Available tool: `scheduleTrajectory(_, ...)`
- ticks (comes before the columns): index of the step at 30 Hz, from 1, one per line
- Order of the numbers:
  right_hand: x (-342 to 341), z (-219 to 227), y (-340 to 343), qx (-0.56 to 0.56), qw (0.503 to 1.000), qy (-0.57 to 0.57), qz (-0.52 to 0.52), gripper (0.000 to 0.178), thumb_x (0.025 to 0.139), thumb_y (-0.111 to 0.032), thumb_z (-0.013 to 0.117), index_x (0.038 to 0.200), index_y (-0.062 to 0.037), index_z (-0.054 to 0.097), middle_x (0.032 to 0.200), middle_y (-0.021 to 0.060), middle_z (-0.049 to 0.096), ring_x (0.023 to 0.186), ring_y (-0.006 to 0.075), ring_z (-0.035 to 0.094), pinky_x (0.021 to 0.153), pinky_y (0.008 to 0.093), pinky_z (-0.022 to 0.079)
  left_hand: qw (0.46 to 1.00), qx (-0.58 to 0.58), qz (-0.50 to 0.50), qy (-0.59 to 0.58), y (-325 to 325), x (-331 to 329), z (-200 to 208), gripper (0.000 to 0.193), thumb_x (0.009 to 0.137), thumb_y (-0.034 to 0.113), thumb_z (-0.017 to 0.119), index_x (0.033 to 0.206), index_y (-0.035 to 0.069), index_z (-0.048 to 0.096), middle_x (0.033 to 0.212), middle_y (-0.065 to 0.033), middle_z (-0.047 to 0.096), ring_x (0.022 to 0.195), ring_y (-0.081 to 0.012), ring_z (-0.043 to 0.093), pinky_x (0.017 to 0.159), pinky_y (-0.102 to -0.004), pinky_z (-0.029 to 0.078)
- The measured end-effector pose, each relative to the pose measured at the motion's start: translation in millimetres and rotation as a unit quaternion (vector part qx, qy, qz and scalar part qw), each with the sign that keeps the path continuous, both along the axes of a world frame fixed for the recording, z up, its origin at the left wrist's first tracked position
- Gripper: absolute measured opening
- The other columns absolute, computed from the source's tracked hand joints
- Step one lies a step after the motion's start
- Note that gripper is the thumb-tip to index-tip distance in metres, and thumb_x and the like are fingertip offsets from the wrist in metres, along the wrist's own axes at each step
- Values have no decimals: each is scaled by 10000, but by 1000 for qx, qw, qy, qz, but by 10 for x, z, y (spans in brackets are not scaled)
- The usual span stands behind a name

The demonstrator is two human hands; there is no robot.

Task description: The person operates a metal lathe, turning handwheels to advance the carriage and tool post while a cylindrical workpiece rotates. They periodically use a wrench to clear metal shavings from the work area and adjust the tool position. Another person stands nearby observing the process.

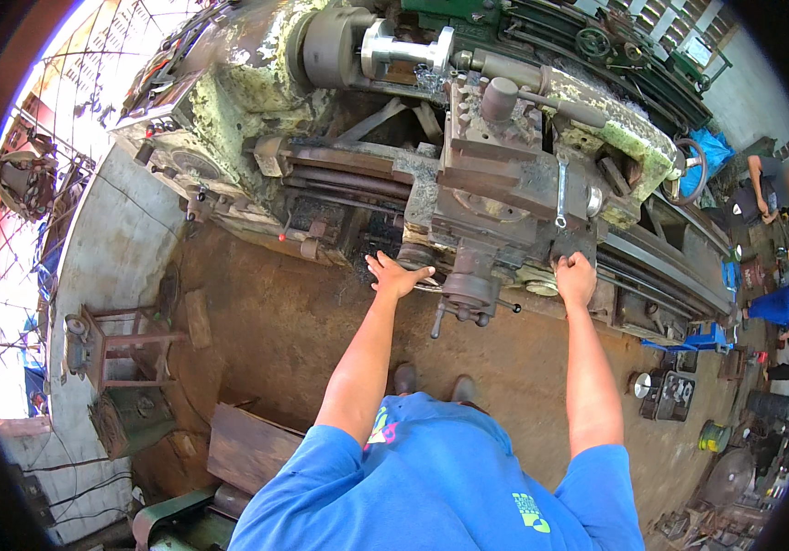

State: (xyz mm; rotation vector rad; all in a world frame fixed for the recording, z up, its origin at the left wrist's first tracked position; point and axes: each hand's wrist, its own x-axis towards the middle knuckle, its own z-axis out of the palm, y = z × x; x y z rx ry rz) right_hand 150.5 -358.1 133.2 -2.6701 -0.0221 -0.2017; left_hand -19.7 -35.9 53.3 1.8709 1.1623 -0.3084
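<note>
A large worn metal lathe stands before me, its carriage in the middle. My left hand is at a handwheel on the carriage's front, palm down with fingers and thumb spread. To the right, my right hand is closed at the carriage's front edge; what it grips is hidden under the fingers. Between my hands a cross-slide handle with ball-ended arms sticks out toward me. A shiny metal workpiece sits between the chuck and the tailstock. A combination wrench lies on the carriage.
The headstock with red-knobbed levers is at left. A green lathe stands behind. At lower left are a metal-framed stand and a wooden board. A tray of parts is at right; other people are farther right.
</note>
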Motion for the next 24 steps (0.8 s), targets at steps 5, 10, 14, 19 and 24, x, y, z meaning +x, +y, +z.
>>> scheduleTrajectory(5,-28,12,17,11,1000,-11,-17,285,838,-288,683,732,-40,588,724,199,658,755,427,649,684,494,500,1000,2,1,-12,12,1,-10,1496,577,634,867,1531,-49,-61,1612,-247,-140,1514,-380,-46,1184,-590,138)
scheduleTrajectory(10,-42,-21,1,15,999,-17,-44,276,835,-280,701,742,-36,615,708,197,661,743,410,660,685,478,501,1000,4,-4,-15,22,-2,-32,1482,590,626,863,1528,-57,-58,1608,-260,-133,1514,-383,-45,1189,-582,135)
scheduleTrajectory(14,-21,-60,-14,20,999,-30,-31,273,837,-276,699,737,-37,614,696,194,654,712,403,655,661,476,497,1000,9,-13,-8,40,-10,-37,1470,595,645,847,1530,-60,-42,1608,-265,-123,1513,-389,-40,1190,-581,137)
scheduleTrajectory(19,-39,-158,-96,64,996,-63,-5,241,851,-233,699,754,-31,611,649,149,643,620,330,650,612,420,496,1000,10,-16,-7,54,-10,-38,1462,590,665,838,1531,-63,-12,1612,-267,-103,1516,-380,-13,1186,-586,147)
scheduleTrajectory(24,-138,-327,-180,209,973,-93,-21,162,889,-160,685,837,-25,613,667,72,634,622,153,593,608,316,464,999,18,-33,24,89,3,-53,1472,573,701,824,1531,-62,8,1613,-269,-87,1517,-373,12,1179,-592,165)
